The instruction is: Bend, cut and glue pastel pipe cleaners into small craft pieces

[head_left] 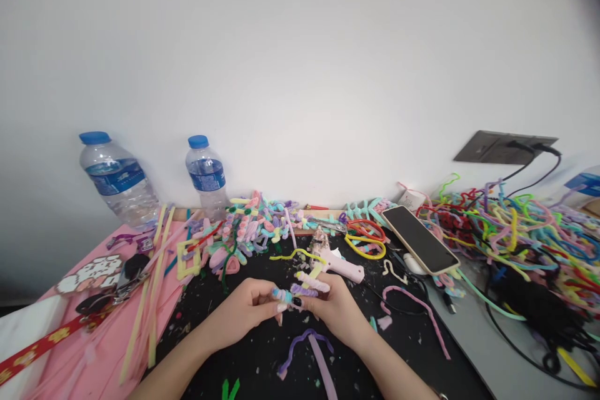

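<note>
My left hand (255, 307) and my right hand (335, 309) meet over the black mat (206, 362), both with fingers closed on a small pipe-cleaner figure (305, 286). Coiled blue, purple, pink and yellow pieces of it show between the fingertips; the rest is hidden. Below the hands lie a bent purple pipe cleaner (300, 339) and a straight lilac strip (322, 365). Just beyond my right hand rests a pink glue gun (344, 266). A yellow pipe cleaner (296, 254) lies near it.
Scissors with red and yellow handles (365, 247), a phone (419, 239) and a tangle of pipe cleaners (515, 225) are at the right. Behind the mat is a pile of coiled pieces (248, 231). Two water bottles (117, 178) stand at the left, beside keys (131, 272).
</note>
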